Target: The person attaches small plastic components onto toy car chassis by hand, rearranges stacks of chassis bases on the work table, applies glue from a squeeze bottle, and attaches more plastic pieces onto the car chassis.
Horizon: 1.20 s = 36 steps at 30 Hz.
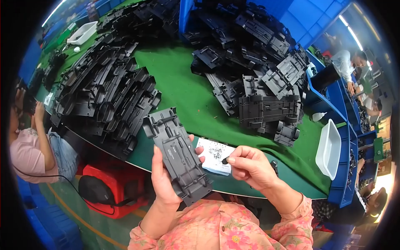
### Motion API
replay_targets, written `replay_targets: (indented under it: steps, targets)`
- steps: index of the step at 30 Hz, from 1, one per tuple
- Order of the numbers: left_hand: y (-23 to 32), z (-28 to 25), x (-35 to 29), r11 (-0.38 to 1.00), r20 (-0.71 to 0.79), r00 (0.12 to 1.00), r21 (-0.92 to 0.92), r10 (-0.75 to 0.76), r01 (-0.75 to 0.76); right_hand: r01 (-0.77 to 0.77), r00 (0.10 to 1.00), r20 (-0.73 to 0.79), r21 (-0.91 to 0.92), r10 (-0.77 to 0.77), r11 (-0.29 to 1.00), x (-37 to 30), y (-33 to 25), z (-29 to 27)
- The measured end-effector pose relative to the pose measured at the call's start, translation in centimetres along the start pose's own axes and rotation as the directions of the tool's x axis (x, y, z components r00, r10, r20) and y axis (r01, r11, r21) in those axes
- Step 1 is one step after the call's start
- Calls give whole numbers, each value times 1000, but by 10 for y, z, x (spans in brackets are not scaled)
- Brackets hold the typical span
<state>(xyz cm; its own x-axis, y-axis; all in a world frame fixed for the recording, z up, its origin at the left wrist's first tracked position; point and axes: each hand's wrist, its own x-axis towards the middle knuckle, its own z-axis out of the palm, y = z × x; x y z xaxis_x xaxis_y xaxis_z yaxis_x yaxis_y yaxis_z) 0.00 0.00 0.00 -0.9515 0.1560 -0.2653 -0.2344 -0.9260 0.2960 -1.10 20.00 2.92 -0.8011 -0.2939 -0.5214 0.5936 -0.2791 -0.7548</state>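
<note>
Partly curled left hand (163, 180); chassis (178, 155) within

Paper (215, 155) lies right of the held chassis (178, 155), apparently on the table (298, 181).

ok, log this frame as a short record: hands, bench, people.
left hand: holds a black plastic part
right hand: pinches a small dark piece, detail too small to tell
near right hand: white pad with dark specks
bench: green cloth, piles of similar parts left and right
far right: white tray
people: one seated left, others right
</note>
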Motion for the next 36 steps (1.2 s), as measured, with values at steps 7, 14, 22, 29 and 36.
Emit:
replay_targets:
  steps: [7,14,22,29,36]
  targets:
    - [-2,-8,1,999,6,999,0,-49,49,-116,993,33,193,112,974,-6,8,-3]
    - [-6,1,3,996,61,995,52,-75,72,577,803,286,-595,-523,560,-31,18,11]
    - [-13,6,5,986,125,991,161,-52,32,836,455,617,-544,-642,69,-22,41,18]
    - [-15,-2,4,974,180,983,225,-37,-4,853,361,689,-516,-628,-76,-15,47,20]
    - [-15,0,3,962,159,986,274,-41,-4,856,348,704,-508,-619,-96,-14,49,21]
